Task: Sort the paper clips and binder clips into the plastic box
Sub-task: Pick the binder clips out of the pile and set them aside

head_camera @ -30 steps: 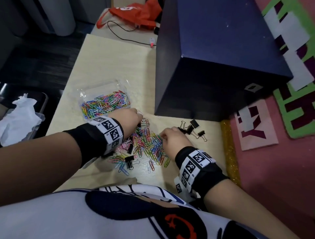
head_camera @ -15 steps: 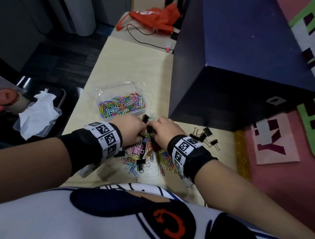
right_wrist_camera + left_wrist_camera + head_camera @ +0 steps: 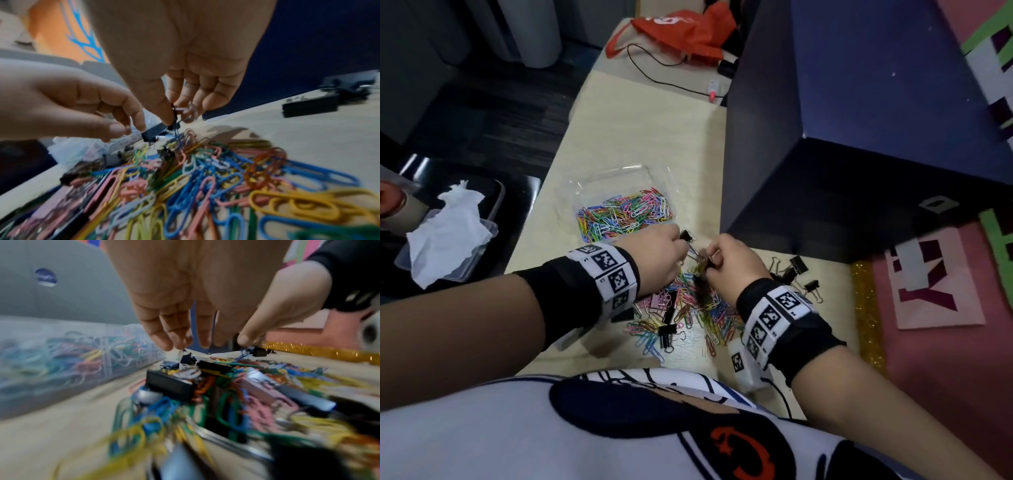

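Note:
A clear plastic box (image 3: 616, 173) holding coloured paper clips stands on the table beyond my left hand (image 3: 678, 245). The same box (image 3: 82, 353) shows in the left wrist view. A mixed pile of paper clips (image 3: 688, 308) and black binder clips lies between my wrists. My left hand (image 3: 179, 344) pinches the wire handle of a black binder clip (image 3: 687, 236). My right hand (image 3: 710, 263) pinches another small black clip (image 3: 174, 116) with paper clips tangled on it. The two hands nearly touch over the pile's far edge.
Several black binder clips (image 3: 794, 274) lie apart to the right of my right wrist. A big dark blue box (image 3: 859, 137) stands close behind. A gold glitter strip (image 3: 866, 308) edges the table on the right. A tissue in a tray (image 3: 448, 233) sits off the table's left edge.
A second ago my hands rested apart on the pile. They have come together at its far edge, and each now pinches a black binder clip lifted a little off the table.

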